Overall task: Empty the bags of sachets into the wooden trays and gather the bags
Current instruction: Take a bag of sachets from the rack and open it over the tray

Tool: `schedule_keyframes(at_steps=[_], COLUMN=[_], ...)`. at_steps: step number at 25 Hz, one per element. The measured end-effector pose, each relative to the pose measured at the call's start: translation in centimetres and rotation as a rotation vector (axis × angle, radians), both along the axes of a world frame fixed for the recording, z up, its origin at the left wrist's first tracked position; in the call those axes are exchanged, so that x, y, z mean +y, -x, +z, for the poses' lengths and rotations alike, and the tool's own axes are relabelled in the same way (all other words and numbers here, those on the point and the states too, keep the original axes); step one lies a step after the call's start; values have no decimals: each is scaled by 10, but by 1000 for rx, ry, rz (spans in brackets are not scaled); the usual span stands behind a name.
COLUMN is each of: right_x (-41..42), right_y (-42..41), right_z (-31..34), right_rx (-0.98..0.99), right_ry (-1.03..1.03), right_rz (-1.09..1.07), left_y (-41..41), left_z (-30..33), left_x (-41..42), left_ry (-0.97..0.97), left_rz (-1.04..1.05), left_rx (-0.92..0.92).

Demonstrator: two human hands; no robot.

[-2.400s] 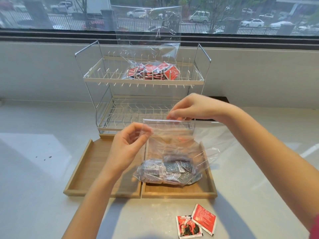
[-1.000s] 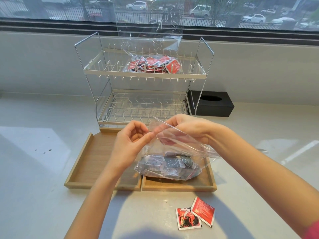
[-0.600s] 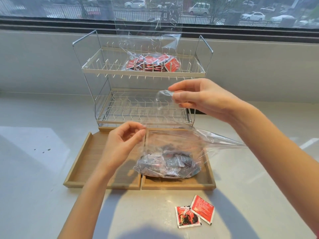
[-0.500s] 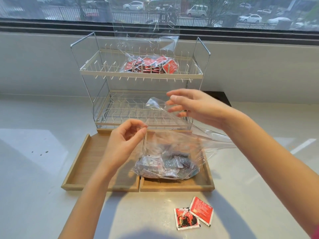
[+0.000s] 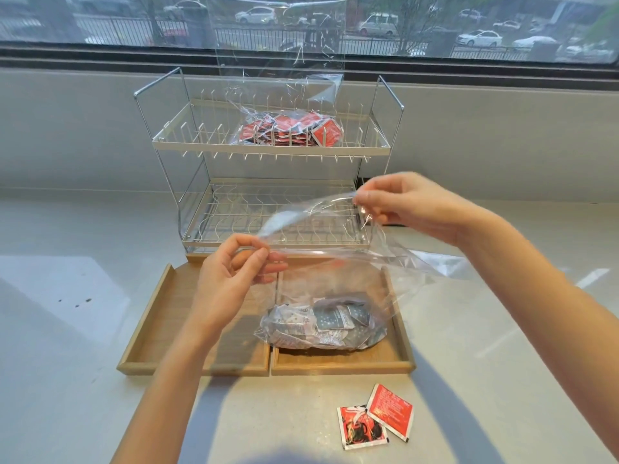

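Both hands are pinching the mouth of the clear bag [image 5: 335,262], left hand [image 5: 231,279] on the near lip, right hand [image 5: 398,202] on the far one. Slippery film, so a lip could slip out and dump sachets onto the worktop [image 5: 67,329]. The grey sachets [image 5: 321,326] sit below the hands, bagged, over the right wooden tray [image 5: 341,366].

Behind the rack [image 5: 268,152], a black box shows only as a sliver past the right hand [image 5: 412,204]. Print on the grey sachets [image 5: 321,326] in front of the rack is too small to read. Both forearms leave the bottom edge.
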State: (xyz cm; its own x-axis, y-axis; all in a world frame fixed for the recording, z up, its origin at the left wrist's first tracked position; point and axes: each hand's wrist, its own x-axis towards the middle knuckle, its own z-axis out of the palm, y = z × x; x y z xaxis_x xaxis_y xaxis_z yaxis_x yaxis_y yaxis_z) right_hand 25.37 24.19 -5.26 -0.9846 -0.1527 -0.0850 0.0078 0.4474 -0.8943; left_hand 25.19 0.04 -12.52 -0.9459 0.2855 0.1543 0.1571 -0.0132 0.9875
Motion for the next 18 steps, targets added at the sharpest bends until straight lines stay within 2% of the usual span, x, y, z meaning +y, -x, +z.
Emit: schedule_keyframes(at_steps=[3, 4, 6, 8, 9, 11, 12, 14, 16, 18], right_x=[-5, -7, -7, -1, 2, 8, 9, 14, 19, 24], right_y=[-5, -5, -1, 6, 8, 7, 6, 6, 2, -2], right_z=[24, 25, 16, -2, -10, -19, -20, -18, -14, -6], right_rx=[309, 349, 229, -97, -239, -399, -437, -442, -379, -276], right_ry=[-92, -119, -106, -51, -74, -183, -205, -111, 5, 57], right_rz=[-38, -35, -27, 5, 29, 93, 107, 161, 202, 149], left_y=[2, 3, 3, 2, 2, 2, 3, 5, 6, 5], left_z=[2, 2, 3, 2, 1, 1, 1, 0, -1, -1], left_x=[-2, -2, -3, -3, -3, -2, -2, -4, -6, -7], left_ry=[20, 13, -1, -10, -8, -2, -2, -7, -13, -7], left_rz=[2, 2, -2, -12, -19, -26, -23, -11, -5, -6], left_rx=[44, 51, 54, 52, 55, 54, 50, 40, 32, 37])
